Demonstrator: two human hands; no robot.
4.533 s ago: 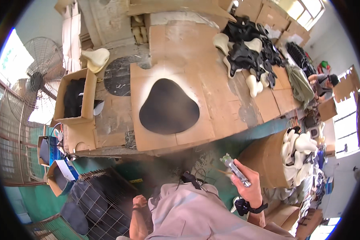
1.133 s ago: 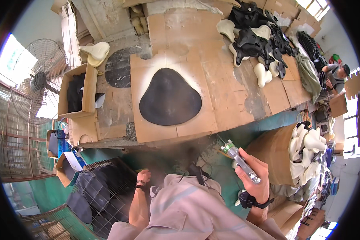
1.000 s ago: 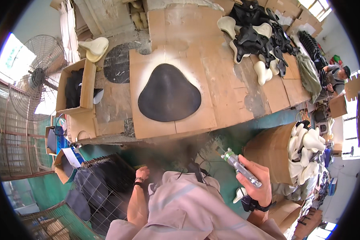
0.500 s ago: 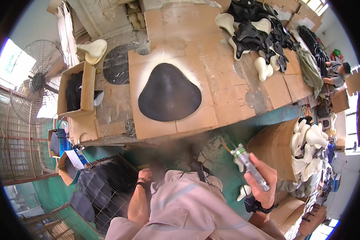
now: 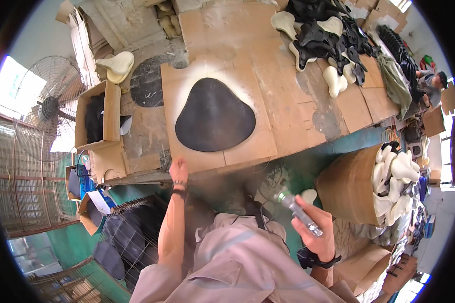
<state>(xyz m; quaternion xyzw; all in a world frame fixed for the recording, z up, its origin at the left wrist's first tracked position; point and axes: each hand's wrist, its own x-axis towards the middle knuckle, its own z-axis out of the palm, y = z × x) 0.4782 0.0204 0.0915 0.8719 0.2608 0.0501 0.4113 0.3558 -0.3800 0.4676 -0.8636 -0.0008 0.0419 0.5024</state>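
My right hand (image 5: 317, 230) grips a metal spray gun (image 5: 301, 215) with a green ring at its front, held below the table edge at the right. My left hand (image 5: 178, 170) is closed at the table's front edge, close to the cardboard sheet (image 5: 253, 146), and nothing shows in its fingers. On that sheet lies a flat black saddle cover (image 5: 216, 116), a rounded triangle with its narrow end pointing away from me. A pale haze of spray marks the cardboard around it. My left hand is just below the cover's near left side, apart from it.
Black and cream bicycle saddles (image 5: 313, 43) are heaped at the table's far right. A large carton (image 5: 346, 187) of cream saddle pieces stands right of me. At the left are an open box (image 5: 114, 116), a fan (image 5: 48, 106) and a wire rack (image 5: 136, 222). Another person (image 5: 429, 86) is at far right.
My left hand has risen from beside my lap to the table's front edge. My right hand with the spray gun has moved slightly left and nearer to my body. The saddle cover stays in place.
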